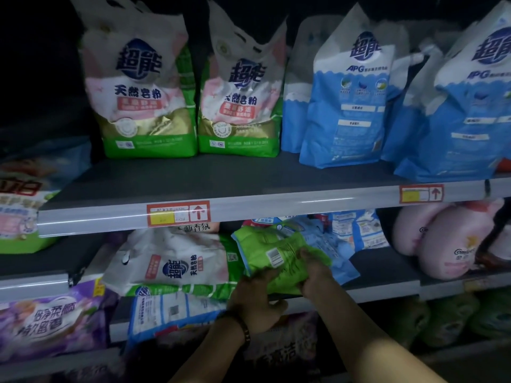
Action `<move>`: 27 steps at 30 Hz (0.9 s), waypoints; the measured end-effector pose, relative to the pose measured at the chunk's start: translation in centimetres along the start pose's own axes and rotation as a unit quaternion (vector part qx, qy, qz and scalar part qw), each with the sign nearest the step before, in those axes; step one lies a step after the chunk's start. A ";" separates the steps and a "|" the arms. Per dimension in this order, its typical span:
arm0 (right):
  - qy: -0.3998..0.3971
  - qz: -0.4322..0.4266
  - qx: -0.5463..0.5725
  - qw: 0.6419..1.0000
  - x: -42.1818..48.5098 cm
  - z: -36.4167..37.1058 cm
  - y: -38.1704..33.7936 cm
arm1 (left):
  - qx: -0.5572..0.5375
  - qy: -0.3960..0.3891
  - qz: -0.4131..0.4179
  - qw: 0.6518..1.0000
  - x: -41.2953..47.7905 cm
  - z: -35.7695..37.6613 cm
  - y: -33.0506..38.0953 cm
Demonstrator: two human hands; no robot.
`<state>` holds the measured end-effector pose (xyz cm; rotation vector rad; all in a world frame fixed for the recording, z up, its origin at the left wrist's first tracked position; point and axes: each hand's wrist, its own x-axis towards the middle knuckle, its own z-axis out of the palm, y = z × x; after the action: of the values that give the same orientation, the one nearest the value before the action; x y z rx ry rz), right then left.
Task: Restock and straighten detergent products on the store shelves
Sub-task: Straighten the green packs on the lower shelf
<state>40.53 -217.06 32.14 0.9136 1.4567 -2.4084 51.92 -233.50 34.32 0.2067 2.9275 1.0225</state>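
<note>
A green detergent bag (pixel 272 251) lies on its back on the middle shelf (pixel 384 286), barcode facing up. My left hand (pixel 255 298) grips its near lower edge and my right hand (pixel 313 272) holds its right side. To its left a white and green bag (pixel 177 264) lies flat on its side. Behind it rest blue and white bags (pixel 345 239). On the upper shelf (pixel 221 178) stand two white, pink and green bags (pixel 138 89) (pixel 243 100) and blue bags (pixel 348 100) (pixel 470 111).
Pink soft packs (pixel 448 244) lie at the right of the middle shelf. A blue and white bag (pixel 171 310) hangs over the shelf front below the white bag. Purple packs (pixel 52 322) sit at the lower left. Price tags (pixel 178 213) mark the upper shelf rail.
</note>
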 end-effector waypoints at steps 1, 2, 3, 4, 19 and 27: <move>0.005 -0.004 0.003 1.000 -0.1 0.2 0.0 | -0.001 -0.004 -0.003 1.000 -0.1 0.0 0.0; 0.011 -0.010 0.004 1.000 -0.6 0.4 -0.1 | -0.001 -0.006 -0.003 1.000 -0.3 -0.1 0.0; 0.023 -0.015 0.001 1.000 -1.4 0.6 -0.2 | -0.003 -0.011 0.000 1.000 -0.5 -0.2 0.1; 0.029 -0.025 0.001 0.999 -2.0 0.7 -0.2 | -0.014 -0.014 0.004 1.000 -0.8 -0.4 0.0; -0.125 -0.144 -0.061 0.980 -12.0 -6.8 -1.4 | -0.141 0.175 -0.075 0.972 -3.8 -5.9 0.1; -0.228 -0.214 -0.201 0.928 -20.9 -9.1 -0.2 | -0.379 0.027 -0.128 0.916 -9.9 -5.4 0.2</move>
<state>60.74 -212.42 41.57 -0.0673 1.9792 -2.2174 61.34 -238.00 38.56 -0.2261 2.2660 1.9949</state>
